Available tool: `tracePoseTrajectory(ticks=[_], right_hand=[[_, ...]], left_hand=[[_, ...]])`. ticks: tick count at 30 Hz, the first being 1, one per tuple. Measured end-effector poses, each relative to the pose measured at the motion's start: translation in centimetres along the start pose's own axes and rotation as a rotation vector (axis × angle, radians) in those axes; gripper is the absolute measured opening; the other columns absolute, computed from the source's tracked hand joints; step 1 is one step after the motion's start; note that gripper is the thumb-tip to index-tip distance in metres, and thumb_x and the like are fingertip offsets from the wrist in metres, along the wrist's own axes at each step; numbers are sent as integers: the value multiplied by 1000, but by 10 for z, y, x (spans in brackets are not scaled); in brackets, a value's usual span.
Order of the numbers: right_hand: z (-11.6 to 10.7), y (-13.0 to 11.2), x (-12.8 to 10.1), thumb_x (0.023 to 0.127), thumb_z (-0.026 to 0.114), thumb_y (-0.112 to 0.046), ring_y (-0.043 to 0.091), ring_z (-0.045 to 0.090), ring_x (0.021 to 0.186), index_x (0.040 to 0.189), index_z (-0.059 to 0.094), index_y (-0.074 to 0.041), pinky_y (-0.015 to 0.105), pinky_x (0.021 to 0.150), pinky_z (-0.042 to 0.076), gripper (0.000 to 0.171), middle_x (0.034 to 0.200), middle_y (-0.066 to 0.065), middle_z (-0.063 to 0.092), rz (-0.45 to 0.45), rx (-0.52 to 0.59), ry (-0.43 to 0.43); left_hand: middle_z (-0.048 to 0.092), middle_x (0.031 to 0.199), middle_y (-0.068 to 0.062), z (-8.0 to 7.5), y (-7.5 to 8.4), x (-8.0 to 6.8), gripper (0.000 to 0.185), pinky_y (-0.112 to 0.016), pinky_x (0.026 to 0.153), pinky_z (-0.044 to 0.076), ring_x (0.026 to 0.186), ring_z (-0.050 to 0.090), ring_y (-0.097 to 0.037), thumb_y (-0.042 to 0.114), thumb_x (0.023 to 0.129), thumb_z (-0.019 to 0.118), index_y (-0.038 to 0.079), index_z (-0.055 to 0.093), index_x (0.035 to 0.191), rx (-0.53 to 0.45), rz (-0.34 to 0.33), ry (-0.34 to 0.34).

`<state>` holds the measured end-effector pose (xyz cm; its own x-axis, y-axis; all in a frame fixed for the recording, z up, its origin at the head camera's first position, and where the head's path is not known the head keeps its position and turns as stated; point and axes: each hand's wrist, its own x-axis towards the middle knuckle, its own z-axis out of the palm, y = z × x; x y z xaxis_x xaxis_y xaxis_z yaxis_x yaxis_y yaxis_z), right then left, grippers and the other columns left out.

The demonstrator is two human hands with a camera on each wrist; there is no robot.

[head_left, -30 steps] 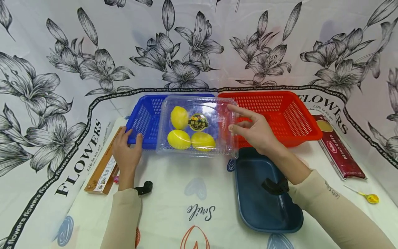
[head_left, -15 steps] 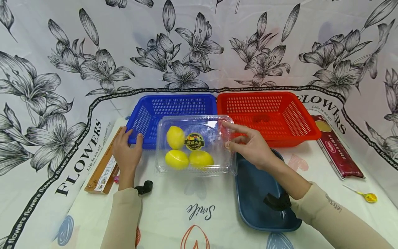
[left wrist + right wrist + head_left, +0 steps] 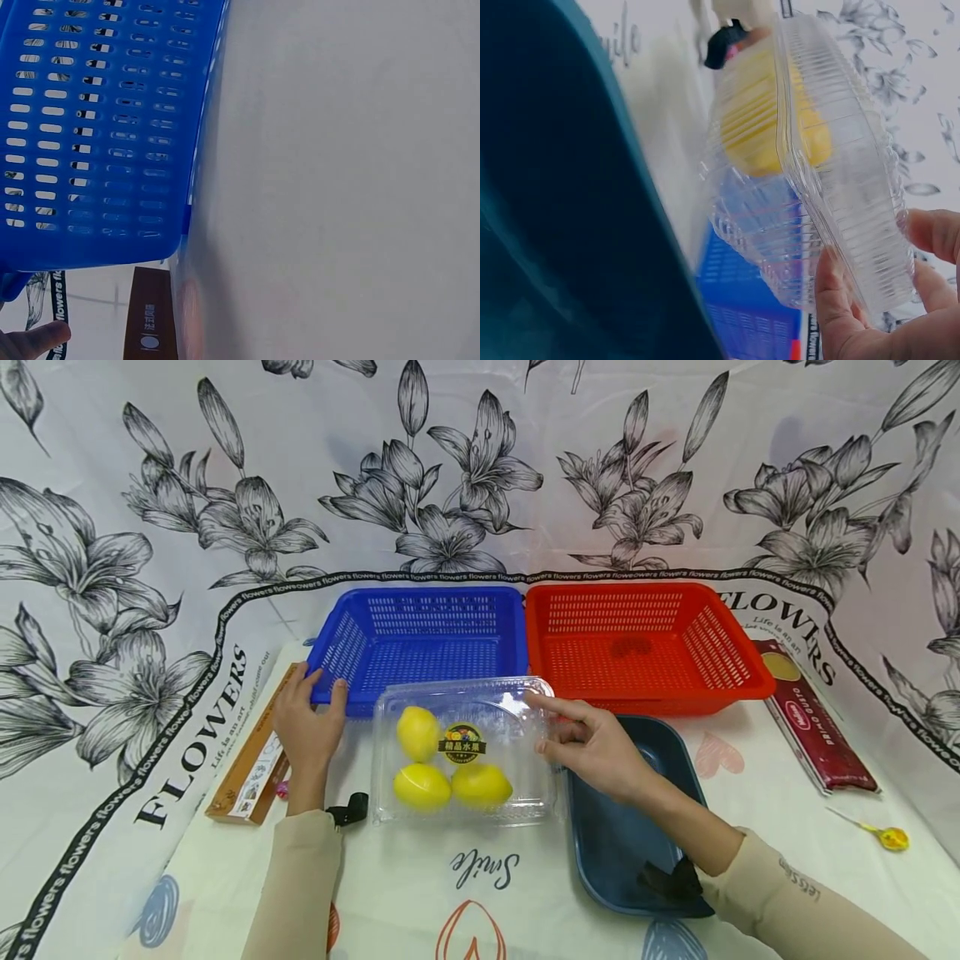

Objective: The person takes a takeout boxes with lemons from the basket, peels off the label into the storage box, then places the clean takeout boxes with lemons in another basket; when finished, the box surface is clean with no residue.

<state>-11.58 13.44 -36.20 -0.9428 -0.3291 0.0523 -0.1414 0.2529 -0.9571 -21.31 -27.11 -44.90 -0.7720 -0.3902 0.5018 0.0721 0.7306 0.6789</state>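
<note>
The hands do different work: the right hand (image 3: 596, 750) pinches the right end of a clear plastic clamshell box (image 3: 495, 752), while the left hand (image 3: 309, 722) lies loosely at the left corner of the blue plastic basket (image 3: 431, 610), fingertips by the rim, thumb standing free. Whether those fingers bear any weight on the basket I cannot tell. The box is in the centre of the frame, just below the basket, and looks tilted in the right wrist view; whether its underside meets the bench (image 3: 397, 893) is not clear.

Inside sit three lemons (image 3: 422, 787), all toward the left of the box, beside and below a round black-and-gold label (image 3: 462, 746). The shell itself should be light, thin and springy, likely to dent or creak under a hard squeeze, and its smooth walls may slip against dry skin. The fruit is firm and hardly fragile, but probably makes up most of the weight, and it lies far from the gripped end, so the left side would tend to sag and the lemons could roll. The ribbed side walls and the folded rim seem the stiffest places to take hold; a second grasp at the left end would balance the load.
</note>
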Motion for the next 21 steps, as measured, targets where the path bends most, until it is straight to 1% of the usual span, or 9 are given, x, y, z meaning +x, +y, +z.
tracePoseTrajectory(ticks=[2, 4, 7, 9, 12, 14, 18, 19, 21], right_hand=[[2, 3, -2, 91, 72, -4, 20, 60, 80, 147, 56, -18, 23, 71, 57, 59, 122, 19, 64, 2, -4, -3], [4, 7, -4, 91, 72, -4, 20, 63, 84, 146, 57, -17, 24, 74, 58, 59, 136, 16, 61, 2, -2, -8], [8, 11, -7, 91, 71, -3, 18, 65, 84, 146, 57, -15, 24, 73, 57, 58, 145, 14, 56, 8, 17, -20], [10, 14, -8, 91, 72, -3, 14, 62, 77, 146, 58, -14, 22, 66, 53, 57, 136, 18, 58, 19, 21, -27], [13, 18, -8, 91, 73, -6, 10, 52, 67, 145, 58, -15, 21, 57, 45, 57, 115, 18, 57, 44, 6, -32], [14, 20, -8, 90, 75, -8, 10, 44, 61, 145, 59, -16, 20, 51, 37, 57, 93, 14, 53, 67, 1, -29], [16, 23, -5, 90, 76, -10, 9, 38, 55, 144, 60, -16, 21, 48, 32, 57, 67, 5, 47, 121, 15, -31], [16, 24, -4, 89, 76, -10, 10, 40, 55, 144, 60, -16, 20, 48, 33, 57, 69, 5, 49, 133, 18, -31], [17, 24, -3, 89, 77, -10, 12, 47, 59, 143, 60, -16, 21, 51, 40, 57, 84, 10, 59, 159, 15, -34]], left_hand=[[52, 156, -5, 0, 0, 0, 59, -65, 118, 26, 145, 44, -38, 48, 94, 63, 3, 66, 133, -2, 5, 3], [52, 155, -6, 0, 1, 0, 59, -65, 118, 27, 145, 44, -38, 47, 94, 63, 3, 66, 133, -4, 8, 5], [52, 155, -6, 0, 1, 0, 58, -65, 118, 27, 145, 44, -39, 47, 94, 63, 3, 66, 133, -3, 6, 5], [51, 156, -5, -1, 1, -1, 59, -65, 118, 26, 146, 43, -38, 47, 94, 63, 3, 66, 133, -1, -2, 0], [51, 157, -5, -2, 1, -1, 59, -65, 119, 25, 146, 42, -38, 48, 95, 63, 3, 65, 134, -1, -8, -7], [50, 157, -5, -2, 2, 0, 59, -64, 119, 24, 147, 42, -37, 48, 95, 63, 4, 65, 135, -1, -8, -11], [50, 157, -6, -2, 3, -1, 59, -64, 119, 24, 146, 42, -38, 48, 95, 63, 4, 65, 134, 0, -2, -7], [50, 157, -6, -2, 3, -1, 59, -64, 119, 24, 146, 42, -38, 48, 95, 63, 4, 65, 134, 1, -1, -6], [51, 156, -8, -2, 3, -1, 59, -64, 119, 25, 146, 43, -38, 47, 94, 64, 3, 66, 134, -1, 3, -1]])
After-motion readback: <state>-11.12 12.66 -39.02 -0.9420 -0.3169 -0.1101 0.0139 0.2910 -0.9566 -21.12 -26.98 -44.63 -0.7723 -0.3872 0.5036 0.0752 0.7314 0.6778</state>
